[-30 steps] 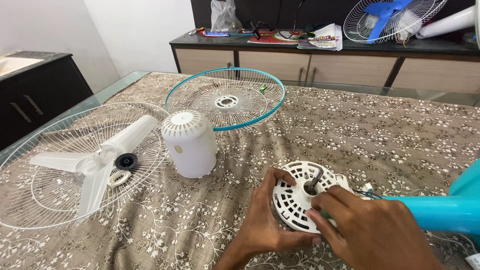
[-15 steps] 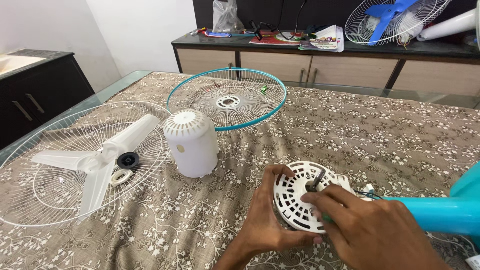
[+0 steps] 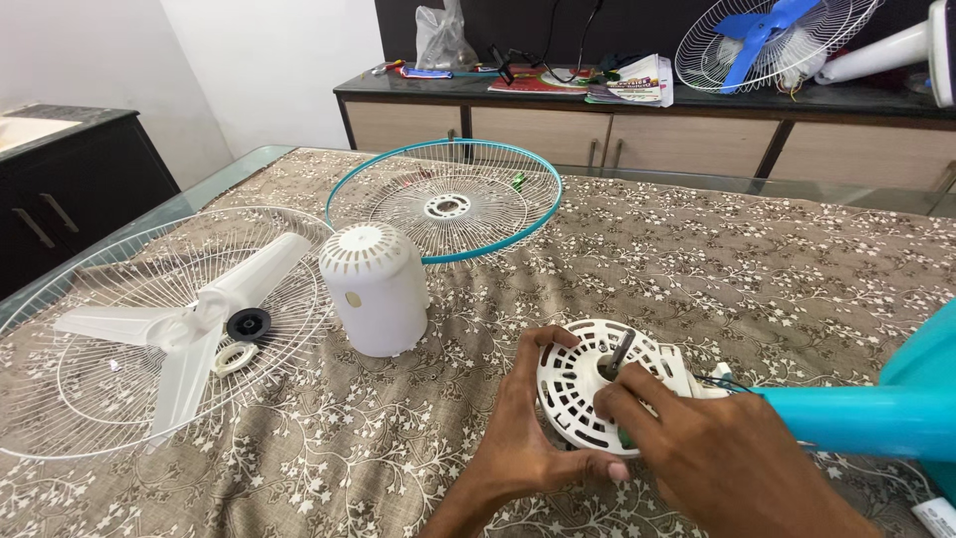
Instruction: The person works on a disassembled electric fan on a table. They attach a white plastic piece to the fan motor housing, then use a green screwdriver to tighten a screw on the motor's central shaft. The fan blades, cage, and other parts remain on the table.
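Observation:
A white slotted fan motor housing (image 3: 578, 384) with a dark shaft sticking up lies on the table, joined to a teal fan neck (image 3: 856, 418). My left hand (image 3: 523, 438) cups the housing from its left and lower edge. My right hand (image 3: 697, 453) rests on the housing's right side, fingers pinched close to the shaft (image 3: 617, 354); what they pinch is hidden. A white domed motor cover (image 3: 373, 289) stands upright to the left.
A white wire fan guard (image 3: 110, 399) holds a white three-blade propeller (image 3: 184, 324), a black nut and a white ring. A teal-rimmed guard (image 3: 443, 204) lies behind. A dark sideboard (image 3: 647, 125) at the back carries another fan, papers and a bag. A black cabinet stands left.
The view has shifted slightly. My right fingers have crept a little closer to the shaft; my left hand keeps its hold on the housing.

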